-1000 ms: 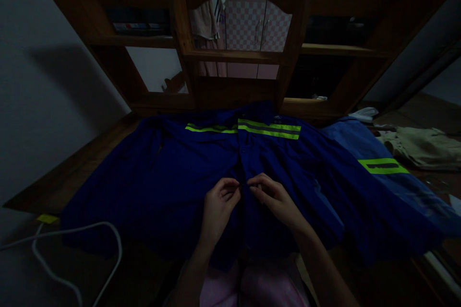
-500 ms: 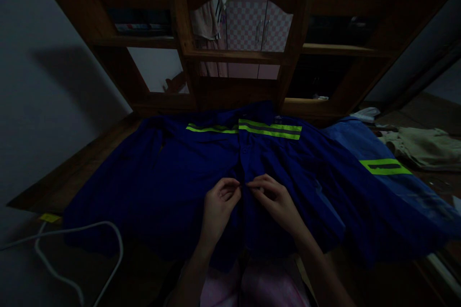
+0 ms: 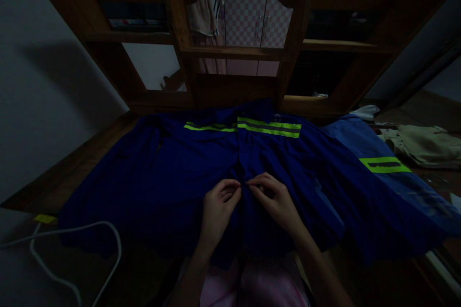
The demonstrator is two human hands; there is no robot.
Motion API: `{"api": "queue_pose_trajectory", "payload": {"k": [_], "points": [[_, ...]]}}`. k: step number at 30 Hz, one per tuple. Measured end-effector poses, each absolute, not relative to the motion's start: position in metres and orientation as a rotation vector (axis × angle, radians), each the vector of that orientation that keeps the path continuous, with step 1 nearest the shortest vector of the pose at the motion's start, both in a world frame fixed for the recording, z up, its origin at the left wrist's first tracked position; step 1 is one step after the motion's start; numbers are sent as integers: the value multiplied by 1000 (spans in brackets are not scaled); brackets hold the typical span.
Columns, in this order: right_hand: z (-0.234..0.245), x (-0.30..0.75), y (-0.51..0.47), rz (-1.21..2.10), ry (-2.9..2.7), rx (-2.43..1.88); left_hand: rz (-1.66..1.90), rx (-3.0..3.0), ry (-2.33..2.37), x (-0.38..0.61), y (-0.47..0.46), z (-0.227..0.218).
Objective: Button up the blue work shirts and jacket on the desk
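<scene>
A dark blue work shirt (image 3: 194, 168) lies spread out, its collar towards the wooden frame and its sleeves out to both sides. Yellow-green reflective strips (image 3: 268, 127) cross its chest. At the middle of the front opening, my left hand (image 3: 220, 204) pinches one edge of the shirt between thumb and fingers. Close beside it, my right hand (image 3: 275, 199) pinches the other edge, the fingertips nearly meeting. Any button between them is too small and dark to make out.
Behind the shirt stands a wooden headboard-like frame (image 3: 237, 52) with open shelves. Lighter blue clothing (image 3: 355, 139) with a reflective band lies on the right, near beige folded cloth (image 3: 428, 146). A white cable (image 3: 117, 240) loops at the lower left by the wall.
Both hands keep their pinch at the same place on the shirt front. The view has shifted very slightly; the fingers have barely moved.
</scene>
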State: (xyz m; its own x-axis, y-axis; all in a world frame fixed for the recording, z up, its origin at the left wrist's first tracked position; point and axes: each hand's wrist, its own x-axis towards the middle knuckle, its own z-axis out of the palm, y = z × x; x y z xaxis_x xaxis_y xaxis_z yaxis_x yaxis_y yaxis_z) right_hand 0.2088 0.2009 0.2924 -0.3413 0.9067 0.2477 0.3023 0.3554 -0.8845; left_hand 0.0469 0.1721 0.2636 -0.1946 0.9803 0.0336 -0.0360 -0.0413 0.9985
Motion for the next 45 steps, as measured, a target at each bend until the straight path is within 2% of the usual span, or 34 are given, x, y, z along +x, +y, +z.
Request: {"api": "queue_pose_trajectory", "payload": {"k": [7,18,31,39,45], "points": [[288,211,204,1098,-1770,-1111,1374,1153,1327,50,171,266],[289,208,207,1045,-1834,-1139,1338,1106,1252,45,175,272],[311,201,200,750,-2007,-1141,1405,1252,1351,58,169,294],[307,207,202,906,-1989,-1160,1368,1286,1411,57,166,290],[315,213,204,884,-2100,-1105,1379,1287,1362,59,165,288]]}}
